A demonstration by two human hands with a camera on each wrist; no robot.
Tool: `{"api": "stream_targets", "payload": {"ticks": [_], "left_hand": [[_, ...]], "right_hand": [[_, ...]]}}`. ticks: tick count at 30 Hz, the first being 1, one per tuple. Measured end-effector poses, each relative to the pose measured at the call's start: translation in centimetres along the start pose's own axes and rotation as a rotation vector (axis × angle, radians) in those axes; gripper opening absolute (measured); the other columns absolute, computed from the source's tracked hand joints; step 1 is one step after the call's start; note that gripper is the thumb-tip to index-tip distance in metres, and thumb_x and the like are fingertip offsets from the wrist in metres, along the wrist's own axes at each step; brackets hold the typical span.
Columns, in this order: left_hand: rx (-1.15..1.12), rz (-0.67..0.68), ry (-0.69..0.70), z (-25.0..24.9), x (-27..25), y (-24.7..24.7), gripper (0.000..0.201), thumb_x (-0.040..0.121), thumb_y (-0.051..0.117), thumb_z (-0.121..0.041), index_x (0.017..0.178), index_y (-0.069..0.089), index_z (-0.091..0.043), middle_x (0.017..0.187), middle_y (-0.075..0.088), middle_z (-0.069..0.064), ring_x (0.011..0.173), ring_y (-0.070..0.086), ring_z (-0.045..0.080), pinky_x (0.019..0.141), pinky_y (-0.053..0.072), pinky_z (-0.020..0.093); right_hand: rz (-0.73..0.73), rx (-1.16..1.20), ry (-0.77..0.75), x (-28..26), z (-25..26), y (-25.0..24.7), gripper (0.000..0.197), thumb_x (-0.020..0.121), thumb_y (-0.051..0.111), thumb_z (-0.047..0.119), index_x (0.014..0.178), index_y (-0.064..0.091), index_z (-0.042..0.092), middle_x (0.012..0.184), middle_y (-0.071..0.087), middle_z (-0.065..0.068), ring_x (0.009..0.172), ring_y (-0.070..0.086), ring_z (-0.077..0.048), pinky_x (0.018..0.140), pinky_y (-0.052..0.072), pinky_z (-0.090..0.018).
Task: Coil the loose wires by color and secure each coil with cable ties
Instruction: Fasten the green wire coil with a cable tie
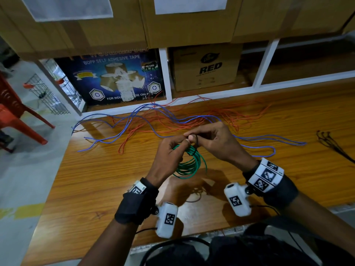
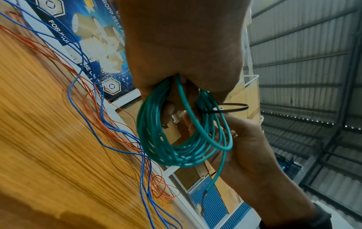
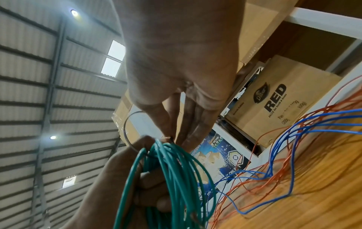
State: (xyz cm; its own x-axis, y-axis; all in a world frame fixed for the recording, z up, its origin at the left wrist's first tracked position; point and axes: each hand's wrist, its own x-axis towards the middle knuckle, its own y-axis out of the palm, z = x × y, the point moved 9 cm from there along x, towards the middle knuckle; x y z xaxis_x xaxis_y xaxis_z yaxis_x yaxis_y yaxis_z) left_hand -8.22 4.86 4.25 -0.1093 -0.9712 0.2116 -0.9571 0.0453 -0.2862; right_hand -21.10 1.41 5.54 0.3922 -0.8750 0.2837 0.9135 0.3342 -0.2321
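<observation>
A coil of green wire (image 1: pixel 190 163) hangs above the wooden table (image 1: pixel 96 189), gripped at its top by my left hand (image 1: pixel 182 144). A black cable tie (image 1: pixel 196 144) loops around the coil's top strands. My right hand (image 1: pixel 193 136) pinches that tie just above the coil. In the left wrist view the green coil (image 2: pixel 176 148) hangs below my palm, and the black tie (image 2: pixel 233 108) sticks out to the right. In the right wrist view my fingertips (image 3: pixel 170 136) meet at the green coil (image 3: pixel 172 178), with the tie's thin loop (image 3: pixel 126 124) arching to the left.
Loose blue wires (image 1: pixel 134 120) and red wires (image 1: pixel 221 114) lie tangled across the table's far half. A bunch of black cable ties (image 1: pixel 330 143) lies at the right. Cardboard boxes (image 1: pixel 205 68) fill the shelf behind. A red chair (image 1: pixel 15 116) stands off the table's left edge.
</observation>
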Motion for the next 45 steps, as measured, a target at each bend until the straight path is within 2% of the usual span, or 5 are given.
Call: {"api": "stream_targets", "payload": {"ticks": [10, 18, 23, 32, 45], "left_hand": [[0.099, 0.012, 0.03, 0.8, 0.2, 0.0, 0.042, 0.096, 0.051, -0.033, 0.079, 0.064, 0.003, 0.073, 0.056, 0.024, 0.06, 0.047, 0.014, 0.055, 0.043, 0.047], [0.078, 0.085, 0.05, 0.1, 0.1, 0.7, 0.052, 0.096, 0.051, -0.041, 0.078, 0.059, 0.007, 0.07, 0.05, 0.025, 0.06, 0.044, 0.017, 0.056, 0.039, 0.046], [-0.01, 0.098, -0.003, 0.6, 0.5, 0.5, 0.036, 0.098, 0.054, -0.023, 0.063, 0.05, -0.016, 0.059, 0.043, -0.01, 0.053, 0.042, 0.009, 0.049, 0.036, 0.024], [-0.062, 0.118, -0.002, 0.4, 0.2, 1.3, 0.035, 0.095, 0.052, -0.02, 0.06, 0.05, -0.021, 0.055, 0.04, -0.014, 0.049, 0.038, 0.005, 0.048, 0.031, 0.014], [-0.099, 0.055, -0.011, 0.3, 0.6, 0.7, 0.033, 0.095, 0.05, -0.021, 0.062, 0.054, -0.018, 0.051, 0.049, -0.013, 0.048, 0.045, 0.002, 0.047, 0.035, 0.014]], "right_hand": [[0.01, 0.236, 0.293, -0.3, -1.4, 0.1, 0.018, 0.096, 0.069, 0.011, 0.101, 0.077, -0.004, 0.095, 0.075, -0.022, 0.087, 0.07, -0.017, 0.079, 0.059, -0.028], [-0.011, 0.553, 0.583, -0.2, -3.5, 1.0, 0.031, 0.091, 0.066, -0.002, 0.118, 0.069, 0.012, 0.085, 0.073, -0.002, 0.077, 0.066, -0.013, 0.07, 0.053, -0.019], [-0.194, 0.606, 0.565, 0.1, -4.4, 0.3, 0.034, 0.092, 0.062, -0.009, 0.123, 0.063, 0.005, 0.084, 0.068, -0.007, 0.072, 0.065, -0.013, 0.066, 0.055, -0.018], [-0.431, 0.638, 0.526, 1.4, -5.0, -3.7, 0.021, 0.097, 0.057, -0.008, 0.112, 0.063, 0.006, 0.085, 0.063, -0.007, 0.069, 0.059, -0.011, 0.064, 0.053, -0.015], [0.036, 0.57, 0.774, -1.6, -6.2, 2.1, 0.038, 0.097, 0.064, 0.038, 0.119, 0.067, 0.007, 0.09, 0.067, -0.007, 0.079, 0.066, -0.018, 0.075, 0.056, -0.027]]}}
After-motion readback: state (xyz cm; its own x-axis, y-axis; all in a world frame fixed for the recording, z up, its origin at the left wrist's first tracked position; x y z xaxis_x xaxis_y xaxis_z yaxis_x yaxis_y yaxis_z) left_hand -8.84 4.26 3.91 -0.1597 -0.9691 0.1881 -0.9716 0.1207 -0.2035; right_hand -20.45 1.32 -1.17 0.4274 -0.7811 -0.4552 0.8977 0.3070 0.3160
